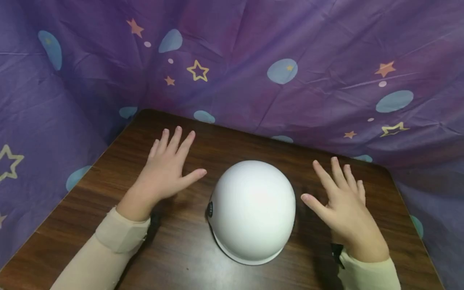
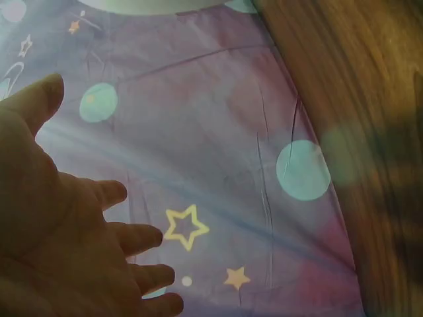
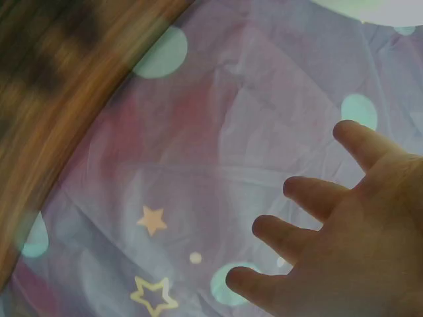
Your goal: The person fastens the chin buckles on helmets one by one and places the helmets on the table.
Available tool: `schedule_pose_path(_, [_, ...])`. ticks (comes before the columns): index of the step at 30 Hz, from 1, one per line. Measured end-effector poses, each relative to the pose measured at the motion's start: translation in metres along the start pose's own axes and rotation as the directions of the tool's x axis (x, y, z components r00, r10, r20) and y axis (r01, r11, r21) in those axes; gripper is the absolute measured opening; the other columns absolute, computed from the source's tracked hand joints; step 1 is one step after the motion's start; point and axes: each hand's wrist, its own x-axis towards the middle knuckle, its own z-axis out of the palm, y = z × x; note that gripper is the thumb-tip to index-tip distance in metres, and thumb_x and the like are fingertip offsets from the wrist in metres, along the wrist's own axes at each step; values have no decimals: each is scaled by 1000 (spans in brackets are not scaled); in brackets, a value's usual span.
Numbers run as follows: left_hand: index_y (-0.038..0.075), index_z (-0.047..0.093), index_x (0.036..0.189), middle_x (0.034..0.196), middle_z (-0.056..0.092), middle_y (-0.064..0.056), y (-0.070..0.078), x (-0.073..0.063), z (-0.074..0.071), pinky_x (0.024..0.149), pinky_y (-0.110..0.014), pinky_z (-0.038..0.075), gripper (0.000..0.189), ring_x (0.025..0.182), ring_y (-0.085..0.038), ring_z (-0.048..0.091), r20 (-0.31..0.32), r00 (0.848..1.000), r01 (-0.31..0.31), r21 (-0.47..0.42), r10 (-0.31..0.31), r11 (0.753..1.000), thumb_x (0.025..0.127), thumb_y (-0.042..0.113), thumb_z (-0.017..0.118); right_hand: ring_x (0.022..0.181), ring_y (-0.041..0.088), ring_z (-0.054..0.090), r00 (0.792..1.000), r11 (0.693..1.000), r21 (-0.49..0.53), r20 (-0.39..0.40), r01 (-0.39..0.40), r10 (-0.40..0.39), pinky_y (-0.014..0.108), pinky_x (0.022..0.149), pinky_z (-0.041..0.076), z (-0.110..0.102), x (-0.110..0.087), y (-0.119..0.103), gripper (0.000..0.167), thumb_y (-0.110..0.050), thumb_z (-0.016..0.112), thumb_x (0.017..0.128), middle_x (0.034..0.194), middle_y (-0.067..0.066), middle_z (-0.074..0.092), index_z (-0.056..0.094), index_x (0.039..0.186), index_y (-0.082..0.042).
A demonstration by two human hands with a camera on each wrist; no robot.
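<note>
A smooth white helmet (image 1: 253, 209) sits dome up on the wooden table in the head view. A small black fitting shows on its left side, and a rim runs along its lower edge. To the left of it is my left hand (image 1: 164, 171), fingers straight and spread, apart from the helmet. My right hand (image 1: 344, 205) is to the right of the helmet, also with straight, spread fingers and not touching it. Both wrist views show the left hand (image 2: 59, 218) and the right hand (image 3: 357, 231) holding nothing.
The dark brown wooden table (image 1: 181, 257) has rounded far corners. Behind it and at both sides hangs a purple curtain (image 1: 232, 48) printed with stars and blue ovals. A pale curved edge (image 2: 152, 5) crosses the top of the left wrist view; what it belongs to I cannot tell.
</note>
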Motion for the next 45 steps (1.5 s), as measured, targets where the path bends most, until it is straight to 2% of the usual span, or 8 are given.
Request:
schedule_pose_path(5, [17, 12, 173, 176, 5, -23, 10, 0, 12, 126, -68, 9, 102, 160, -49, 2, 56, 995, -79, -89, 84, 993, 100, 70, 58, 157, 58, 0, 998, 995, 74, -8, 67, -67, 90, 108, 1, 9, 2, -9, 89, -51, 71, 100, 178, 18, 1, 24, 172, -29])
schedule_pose_path(10, [20, 11, 174, 177, 5, -19, 23, -1, 26, 125, -68, 13, 98, 160, -46, 8, 102, 977, -164, -212, 189, 963, 102, 71, 54, 158, 56, 3, 994, 987, 125, 7, 103, -105, 89, 110, 6, 16, 5, -20, 88, -50, 73, 99, 178, 14, 3, 28, 171, -29])
schedule_pose_path(23, [20, 0, 173, 178, 3, -14, 39, -3, 49, 123, -62, 24, 118, 162, -34, 8, 151, 898, -318, -425, 413, 847, 93, 64, 75, 156, 57, 16, 972, 952, 207, 24, 225, -235, 89, 103, 29, 38, 9, -30, 98, -43, 82, 93, 177, 15, 10, 26, 172, -28])
schedule_pose_path(29, [22, -5, 172, 177, -8, -16, 45, -5, 57, 118, -64, 33, 122, 159, -44, 13, 184, 888, -292, -482, 421, 826, 92, 60, 78, 157, 48, 23, 944, 912, 251, -33, 326, -328, 80, 107, 36, 49, 10, -42, 107, -42, 87, 88, 176, 15, 16, 24, 172, -21])
schedule_pose_path(34, [24, -8, 172, 176, -16, -16, 43, -5, 60, 119, -68, 28, 125, 159, -47, 8, 221, 884, -237, -549, 412, 801, 90, 55, 82, 158, 47, 20, 899, 869, 229, -115, 438, -423, 78, 109, 36, 57, 10, -51, 102, -65, 79, 89, 177, 14, 17, 35, 169, -20])
schedule_pose_path(38, [26, -14, 171, 176, -16, -16, 36, 0, 61, 122, -65, 23, 130, 161, -41, 1, 288, 874, -150, -606, 391, 781, 89, 53, 84, 159, 46, 18, 887, 858, 225, -148, 461, -437, 78, 110, 34, 56, 8, -53, 103, -80, 70, 86, 177, 12, 17, 41, 166, -21])
schedule_pose_path(41, [23, -20, 169, 176, -13, -19, 29, 4, 61, 126, -59, 19, 133, 161, -36, 3, 361, 856, -69, -628, 369, 775, 90, 56, 82, 159, 46, 18, 891, 861, 231, -147, 452, -429, 78, 110, 35, 55, 7, -53, 108, -82, 73, 82, 177, 10, 17, 42, 166, -22])
schedule_pose_path(45, [20, -27, 166, 175, -8, -24, 24, 6, 62, 127, -53, 20, 139, 159, -35, 15, 460, 814, 11, -622, 353, 783, 88, 61, 81, 159, 46, 18, 895, 863, 239, -133, 445, -425, 78, 109, 35, 54, 7, -51, 117, -81, 82, 73, 178, 9, 15, 42, 166, -23])
